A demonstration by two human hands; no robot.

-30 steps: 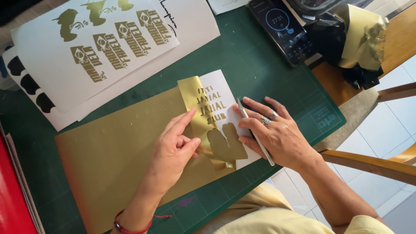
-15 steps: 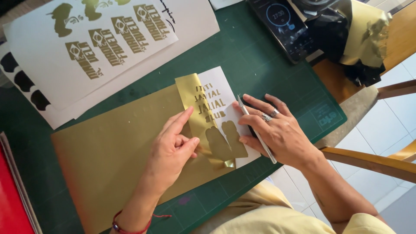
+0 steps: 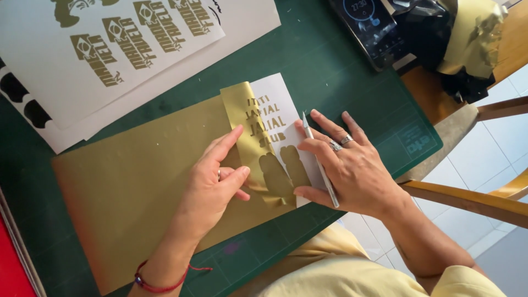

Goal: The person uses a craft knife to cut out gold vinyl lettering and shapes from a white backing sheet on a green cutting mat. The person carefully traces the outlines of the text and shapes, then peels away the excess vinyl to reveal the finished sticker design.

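A gold vinyl sheet (image 3: 132, 187) lies on a green cutting mat (image 3: 330, 66). My left hand (image 3: 217, 181) pinches the peeled gold strip (image 3: 247, 132) and folds it back leftward off the white backing (image 3: 280, 110), where gold letters and two rounded shapes stay stuck. My right hand (image 3: 346, 165) presses flat on the backing's right edge, with a slim silver craft knife (image 3: 320, 165) tucked between its fingers, blade end pointing away from me.
White sheets with gold cut designs (image 3: 110, 49) lie at the mat's far left. A dark phone (image 3: 371, 27) and crumpled gold and black waste (image 3: 462, 44) sit far right on a wooden surface. A wooden chair arm (image 3: 473, 201) runs at right; something red (image 3: 11, 269) lies bottom left.
My left hand has pulled the gold strip further left, uncovering more letters on the white backing. My right hand stays pressed on the backing with the knife.
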